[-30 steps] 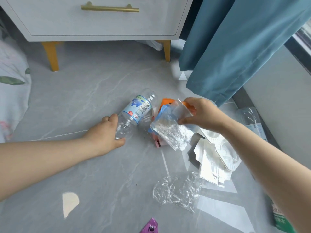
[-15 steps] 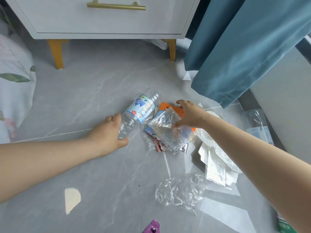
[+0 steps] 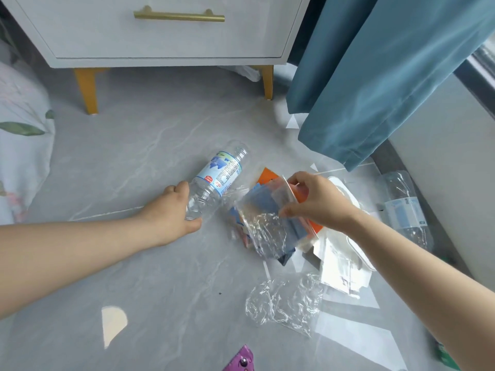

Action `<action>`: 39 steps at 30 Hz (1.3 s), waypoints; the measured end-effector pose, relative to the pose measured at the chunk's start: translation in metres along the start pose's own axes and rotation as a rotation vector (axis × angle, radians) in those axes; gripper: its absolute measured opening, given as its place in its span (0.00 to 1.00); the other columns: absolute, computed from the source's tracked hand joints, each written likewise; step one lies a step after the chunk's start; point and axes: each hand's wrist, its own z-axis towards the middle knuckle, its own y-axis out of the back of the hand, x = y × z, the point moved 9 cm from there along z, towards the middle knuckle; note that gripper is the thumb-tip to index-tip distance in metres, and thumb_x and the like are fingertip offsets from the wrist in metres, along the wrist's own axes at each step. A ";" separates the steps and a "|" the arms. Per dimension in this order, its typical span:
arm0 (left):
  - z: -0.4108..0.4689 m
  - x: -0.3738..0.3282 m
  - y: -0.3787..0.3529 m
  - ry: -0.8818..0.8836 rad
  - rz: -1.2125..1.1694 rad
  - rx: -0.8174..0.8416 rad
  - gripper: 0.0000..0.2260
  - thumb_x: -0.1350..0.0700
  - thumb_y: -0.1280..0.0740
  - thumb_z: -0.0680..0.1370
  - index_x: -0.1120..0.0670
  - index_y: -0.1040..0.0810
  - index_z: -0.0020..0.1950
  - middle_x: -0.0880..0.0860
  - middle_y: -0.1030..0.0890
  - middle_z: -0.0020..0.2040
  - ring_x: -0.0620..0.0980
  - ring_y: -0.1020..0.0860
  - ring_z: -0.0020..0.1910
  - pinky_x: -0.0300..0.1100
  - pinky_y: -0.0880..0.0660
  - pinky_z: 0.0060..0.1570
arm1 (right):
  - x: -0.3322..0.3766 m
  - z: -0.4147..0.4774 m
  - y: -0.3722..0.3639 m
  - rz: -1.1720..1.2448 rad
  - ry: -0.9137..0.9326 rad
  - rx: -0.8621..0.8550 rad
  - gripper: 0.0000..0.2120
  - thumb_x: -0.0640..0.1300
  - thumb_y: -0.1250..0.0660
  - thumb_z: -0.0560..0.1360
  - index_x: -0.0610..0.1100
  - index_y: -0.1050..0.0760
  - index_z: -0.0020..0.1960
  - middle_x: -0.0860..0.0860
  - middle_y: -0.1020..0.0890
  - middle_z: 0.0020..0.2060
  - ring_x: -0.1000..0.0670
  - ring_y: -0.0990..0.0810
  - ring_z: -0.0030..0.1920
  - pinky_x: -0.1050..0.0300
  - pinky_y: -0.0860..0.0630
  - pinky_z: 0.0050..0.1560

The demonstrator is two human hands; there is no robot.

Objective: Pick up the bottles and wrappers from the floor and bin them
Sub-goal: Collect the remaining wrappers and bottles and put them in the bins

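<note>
A clear plastic bottle (image 3: 218,178) with a pale blue label lies on the grey floor, its open neck pointing away from me. My left hand (image 3: 171,210) is wrapped around its base. My right hand (image 3: 317,200) pinches a clear plastic wrapper (image 3: 263,231) and holds it just above a pile of orange and blue wrappers (image 3: 267,175). A second clear bottle (image 3: 404,207) lies to the right by the wall. A crumpled clear wrapper (image 3: 284,301) rests nearer to me, and white packaging (image 3: 345,266) lies under my right forearm.
A white nightstand (image 3: 160,36) with gold legs stands ahead. A teal curtain (image 3: 375,76) hangs at the right, above the floor. Floral bedding (image 3: 21,135) fills the left edge. A purple wrapper (image 3: 241,361) and a green one (image 3: 446,358) lie at the bottom edge. No bin shows.
My right hand dipped to the wrapper pile and rose again with the clear wrapper pinched. My left hand stayed on the bottle's base.
</note>
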 end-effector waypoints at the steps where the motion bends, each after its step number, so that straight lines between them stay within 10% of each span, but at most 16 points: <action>1: 0.000 0.001 0.000 0.004 0.000 0.003 0.25 0.46 0.31 0.74 0.59 0.37 0.59 0.59 0.30 0.58 0.54 0.30 0.42 0.41 0.34 0.40 | 0.002 -0.009 0.000 0.026 0.020 0.021 0.17 0.46 0.21 0.63 0.50 0.24 0.48 0.57 0.25 0.34 0.58 0.28 0.33 0.67 0.34 0.31; 8: -0.003 0.013 0.005 0.007 0.020 0.002 0.24 0.46 0.31 0.73 0.58 0.37 0.58 0.58 0.30 0.57 0.58 0.23 0.47 0.46 0.26 0.45 | 0.018 -0.046 -0.041 0.132 0.101 0.426 0.09 0.44 0.21 0.64 0.45 0.18 0.41 0.45 0.19 0.32 0.55 0.27 0.32 0.56 0.29 0.35; 16: -0.005 0.014 0.006 -0.004 0.031 -0.010 0.25 0.46 0.30 0.73 0.58 0.37 0.59 0.59 0.29 0.57 0.59 0.23 0.49 0.46 0.26 0.45 | 0.035 -0.010 -0.042 -0.071 0.161 0.273 0.17 0.44 0.23 0.66 0.52 0.31 0.29 0.55 0.29 0.28 0.55 0.31 0.30 0.57 0.32 0.34; 24: -0.003 0.015 0.006 -0.007 0.048 -0.027 0.26 0.45 0.31 0.73 0.58 0.38 0.62 0.58 0.30 0.58 0.59 0.23 0.51 0.46 0.27 0.46 | 0.031 0.022 -0.041 -0.296 0.272 0.197 0.09 0.45 0.26 0.69 0.42 0.21 0.44 0.43 0.29 0.69 0.49 0.32 0.69 0.62 0.33 0.56; 33: -0.003 0.015 0.005 -0.002 0.051 -0.018 0.27 0.45 0.31 0.73 0.58 0.38 0.63 0.59 0.30 0.59 0.59 0.24 0.53 0.45 0.28 0.46 | 0.018 0.050 -0.057 -0.276 0.148 0.347 0.46 0.50 0.22 0.65 0.48 0.42 0.76 0.48 0.34 0.72 0.47 0.34 0.71 0.56 0.36 0.70; 39: -0.003 0.016 0.004 -0.013 0.018 -0.006 0.28 0.46 0.31 0.74 0.57 0.39 0.65 0.58 0.30 0.60 0.58 0.24 0.53 0.45 0.27 0.47 | 0.018 0.044 -0.067 -0.423 0.140 0.478 0.66 0.61 0.19 0.56 0.51 0.61 0.78 0.52 0.49 0.78 0.47 0.53 0.78 0.44 0.46 0.76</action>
